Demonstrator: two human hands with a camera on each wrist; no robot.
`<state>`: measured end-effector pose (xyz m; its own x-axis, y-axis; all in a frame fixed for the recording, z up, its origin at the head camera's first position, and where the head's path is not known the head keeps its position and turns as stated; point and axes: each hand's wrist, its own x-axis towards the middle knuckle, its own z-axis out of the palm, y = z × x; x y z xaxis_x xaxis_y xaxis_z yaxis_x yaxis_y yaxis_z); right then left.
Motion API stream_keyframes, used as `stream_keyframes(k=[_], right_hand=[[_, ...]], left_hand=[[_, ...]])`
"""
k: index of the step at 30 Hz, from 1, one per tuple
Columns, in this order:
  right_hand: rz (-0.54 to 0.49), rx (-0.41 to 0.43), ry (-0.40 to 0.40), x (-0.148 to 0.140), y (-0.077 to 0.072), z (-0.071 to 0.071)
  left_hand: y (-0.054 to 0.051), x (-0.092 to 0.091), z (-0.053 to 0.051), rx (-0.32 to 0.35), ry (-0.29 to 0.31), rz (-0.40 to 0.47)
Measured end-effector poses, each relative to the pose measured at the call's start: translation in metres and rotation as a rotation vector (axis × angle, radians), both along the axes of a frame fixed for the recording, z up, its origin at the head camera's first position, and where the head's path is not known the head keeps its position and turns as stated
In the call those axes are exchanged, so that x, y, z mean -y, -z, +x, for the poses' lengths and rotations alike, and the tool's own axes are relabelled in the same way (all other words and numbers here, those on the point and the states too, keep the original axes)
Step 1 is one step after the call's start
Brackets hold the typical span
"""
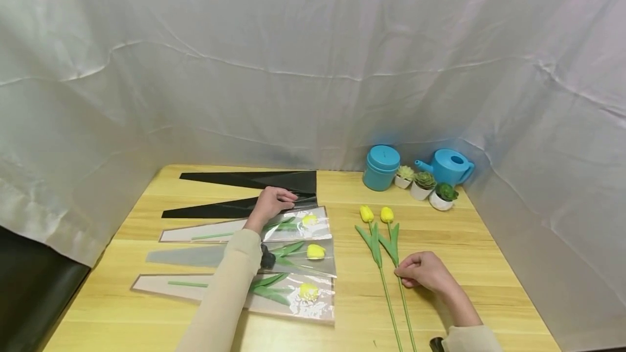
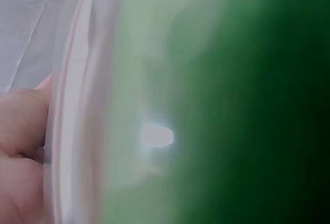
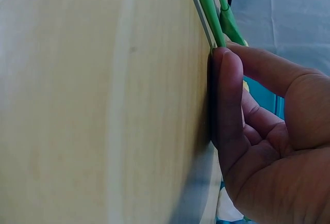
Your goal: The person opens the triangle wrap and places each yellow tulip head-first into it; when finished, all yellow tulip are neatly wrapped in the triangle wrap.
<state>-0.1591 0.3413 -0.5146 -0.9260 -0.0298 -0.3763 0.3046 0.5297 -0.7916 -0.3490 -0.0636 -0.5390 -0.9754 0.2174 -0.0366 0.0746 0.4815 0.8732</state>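
Note:
In the head view my left hand [image 1: 274,205] reaches over the second black flower sleeve [image 1: 210,209], its fingertips at the wide right end. Whether they pinch the clear film or only touch it is unclear. A blurred green leaf [image 2: 216,100] behind shiny film fills most of the left wrist view. My right hand [image 1: 426,271] pinches the green stem of the right-hand yellow tulip [image 1: 387,214] between thumb and forefinger. Beside it on the table lies another yellow tulip [image 1: 366,213]. Three filled sleeves, pinkish [image 1: 320,228], grey [image 1: 191,257] and pinkish [image 1: 318,314], each contain one yellow tulip.
Another black sleeve [image 1: 244,179] lies at the back edge of the wooden table [image 1: 489,276]. A blue canister [image 1: 379,170], a blue watering can [image 1: 447,167] and three small potted succulents [image 1: 423,183] stand at the back right. Grey curtains [image 1: 313,96] surround the table.

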Motion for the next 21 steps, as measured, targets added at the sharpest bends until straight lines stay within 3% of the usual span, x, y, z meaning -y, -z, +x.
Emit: stream_keyframes(k=[12,21], right_hand=[[-0.005,0.001,-0.008,-0.0008,0.0027,-0.0006],[0.009,0.003,0.000,-0.0011,0.0027,-0.0009]], left_hand=[[0.0008,0.0039,-0.0046,0.036,-0.071,0.115],[-0.0028,0.0060,-0.0070,-0.009,-0.097,0.132]])
